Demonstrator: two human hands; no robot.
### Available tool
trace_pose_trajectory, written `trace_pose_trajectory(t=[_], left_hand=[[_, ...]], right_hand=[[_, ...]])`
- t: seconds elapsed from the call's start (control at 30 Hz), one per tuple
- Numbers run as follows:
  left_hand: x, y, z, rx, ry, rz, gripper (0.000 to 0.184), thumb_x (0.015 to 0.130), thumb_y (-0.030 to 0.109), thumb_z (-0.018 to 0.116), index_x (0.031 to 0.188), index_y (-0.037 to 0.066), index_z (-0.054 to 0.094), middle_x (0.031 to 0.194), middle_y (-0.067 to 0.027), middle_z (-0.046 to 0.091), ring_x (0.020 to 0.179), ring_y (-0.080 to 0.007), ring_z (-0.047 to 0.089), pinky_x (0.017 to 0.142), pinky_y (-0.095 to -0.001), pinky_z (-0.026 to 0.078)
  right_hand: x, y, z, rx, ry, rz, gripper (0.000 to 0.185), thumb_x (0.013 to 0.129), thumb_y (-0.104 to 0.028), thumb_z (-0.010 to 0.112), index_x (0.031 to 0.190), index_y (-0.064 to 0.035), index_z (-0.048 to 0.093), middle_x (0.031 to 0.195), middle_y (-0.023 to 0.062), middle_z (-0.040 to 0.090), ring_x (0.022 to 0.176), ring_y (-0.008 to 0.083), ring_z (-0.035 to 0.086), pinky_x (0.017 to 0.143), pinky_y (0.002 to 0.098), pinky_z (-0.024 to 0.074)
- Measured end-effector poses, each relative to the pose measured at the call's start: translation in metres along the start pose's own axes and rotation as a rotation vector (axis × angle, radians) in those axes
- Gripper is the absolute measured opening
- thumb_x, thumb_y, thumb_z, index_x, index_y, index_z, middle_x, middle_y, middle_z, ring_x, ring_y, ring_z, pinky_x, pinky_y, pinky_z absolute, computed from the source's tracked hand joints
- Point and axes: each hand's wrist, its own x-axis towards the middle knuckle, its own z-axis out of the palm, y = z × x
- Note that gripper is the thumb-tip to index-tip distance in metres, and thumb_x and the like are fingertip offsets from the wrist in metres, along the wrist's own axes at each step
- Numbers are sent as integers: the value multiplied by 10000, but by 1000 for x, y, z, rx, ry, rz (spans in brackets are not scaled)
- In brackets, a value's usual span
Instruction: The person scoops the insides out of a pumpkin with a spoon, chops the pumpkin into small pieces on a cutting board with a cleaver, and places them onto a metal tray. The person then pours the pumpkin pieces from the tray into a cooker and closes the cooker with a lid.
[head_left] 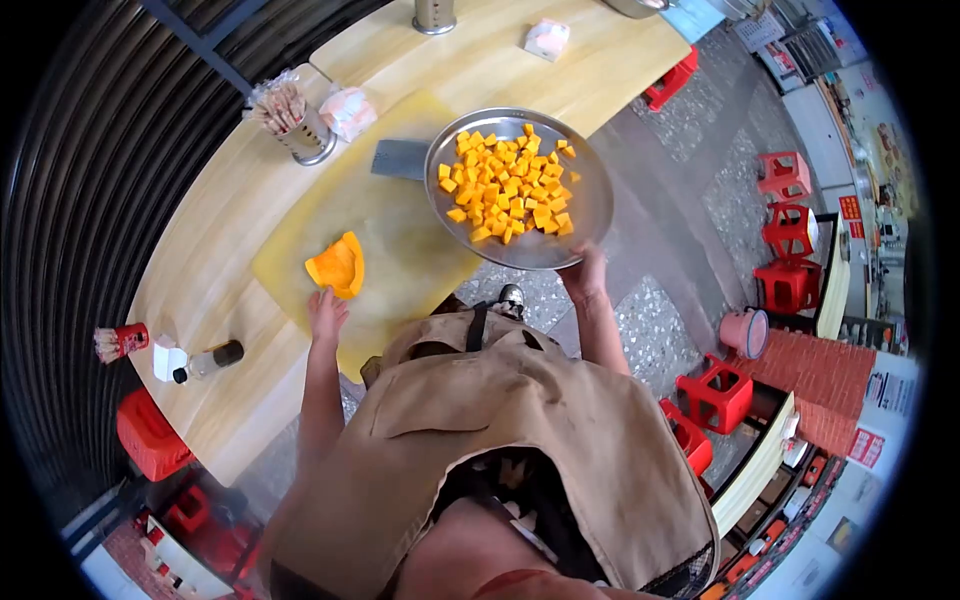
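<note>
My right hand (588,272) grips the near right rim of a round metal tray (597,200), which extends past the table's edge. Many orange pumpkin cubes (505,190) are heaped in it. From under the tray's left side the grey blade of a cleaver (398,159) sticks out; the rest of it is hidden. A hollowed pumpkin piece (337,265) lies on the yellowish cutting mat (370,215). Just below that piece, my left hand (327,312) has its fingers apart and holds nothing; its fingertips are close to the pumpkin, and contact is unclear.
A chopstick holder (305,138) and a tissue pack (348,113) stand along the table's far side. At the left are a bottle (210,361) and a red toothpick cup (122,342). Red stools (715,393) and a pink bucket (745,332) stand on the floor at right.
</note>
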Motion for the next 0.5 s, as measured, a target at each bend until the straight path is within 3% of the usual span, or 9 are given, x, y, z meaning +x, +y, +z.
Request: trace_pose_trajectory(t=[0.1, 0.17, 0.2, 0.27, 0.37, 0.5], left_hand=[[28, -14, 23, -134, -155, -68, 592, 844, 345, 589, 1315, 120, 310, 1217, -98, 452, 986, -265, 529, 832, -414, 451], [50, -31, 33, -135, -71, -135, 475, 842, 243, 541, 1269, 148, 356, 1224, -90, 440, 981, -296, 523, 853, -425, 444], [48, -29, 37, -110, -88, -138, 475, 842, 243, 541, 1269, 148, 356, 1224, -90, 440, 981, -296, 523, 853, -425, 444], [42, -20, 45, -330, 3, -168, 463, 808, 155, 486, 1257, 144, 372, 1181, -95, 462, 974, -308, 518, 863, -429, 442], [55, -23, 32, -399, -57, -192, 435, 766, 124, 504, 1192, 109, 417, 1105, -105, 497, 929, -289, 517, 844, -414, 446], [55, -15, 32, -395, 7, -238, 442, 762, 120, 506, 1194, 99, 416, 1098, -118, 491, 937, -289, 513, 847, -420, 448]], right_hand=[[-14, -10, -34, -66, 106, -76, 390, 668, -137, 494, 1029, 9, 501, 965, 97, 554, 898, 238, 552, 821, 365, 444], [-33, -16, -50, -85, 231, -162, 224, 647, -90, 516, 861, -21, 518, 804, 47, 531, 754, 195, 536, 730, 325, 442], [-35, -13, -66, -69, 257, -167, 224, 647, -90, 516, 861, -21, 518, 804, 47, 531, 754, 195, 536, 730, 325, 442], [-33, -4, -104, -170, 289, -231, 235, 643, -43, 501, 862, 24, 552, 772, 45, 551, 663, 154, 529, 604, 287, 440], [-44, -2, -104, -29, 303, -344, 191, 628, -28, 500, 812, 3, 543, 716, 26, 516, 641, 133, 489, 590, 268, 400], [-47, -1, -105, 92, 302, -320, 177, 612, -8, 500, 785, -8, 534, 695, 20, 504, 648, 130, 489, 617, 265, 404]])
